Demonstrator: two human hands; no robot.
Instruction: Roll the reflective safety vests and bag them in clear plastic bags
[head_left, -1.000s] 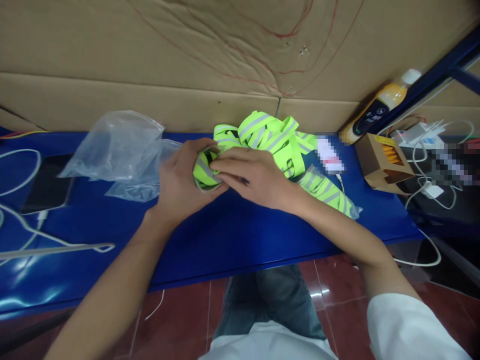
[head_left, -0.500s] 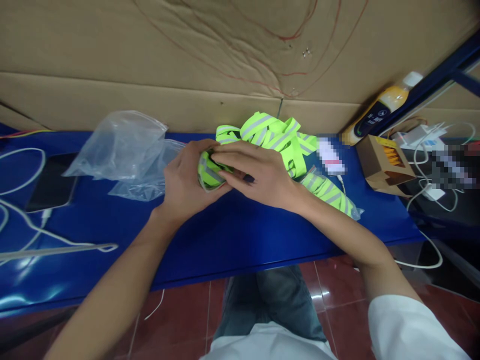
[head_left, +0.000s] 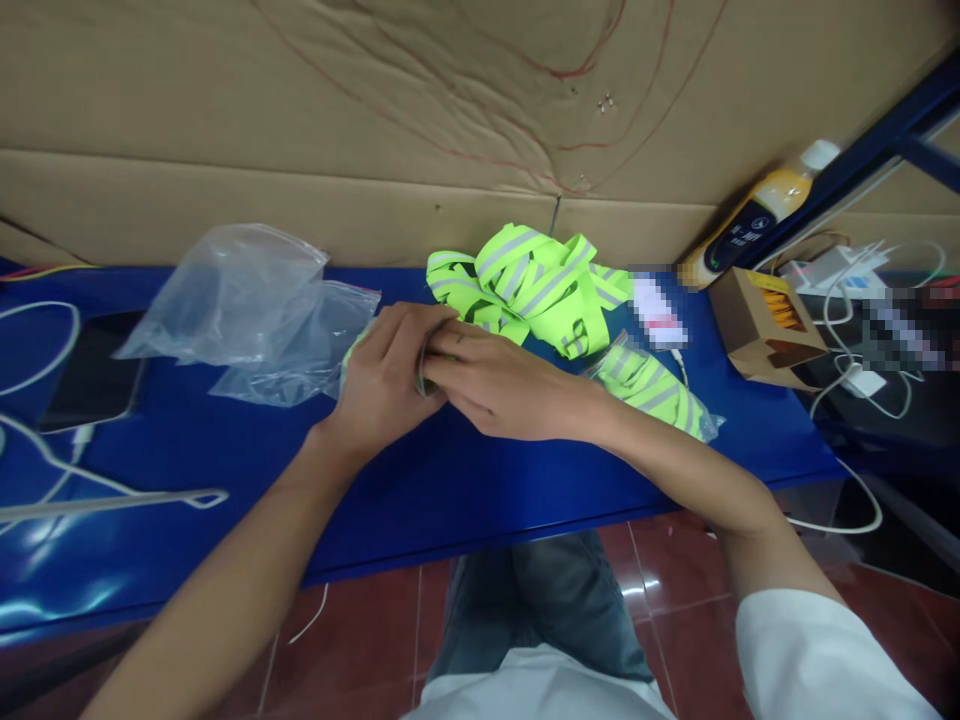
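My left hand is wrapped round a small clear plastic bag of yellow-green reflective strap; little of the bag shows. My right hand closes over the bag's right end, fingers bent against it and their tips hidden. Just behind the hands lies a loose heap of yellow-green reflective strap with silver stripes. Right of it, beyond my right wrist, is another filled bag of reflective strap. Several clear plastic bags are piled to the left of my left hand.
On the blue table, a black phone and white cables lie at the left. A cardboard box and a leaning juice bottle stand at the right. A cardboard wall runs along the back.
My right hand has turned, and its fingers have moved in against the bag's end. The strap that showed between my hands is now mostly covered.
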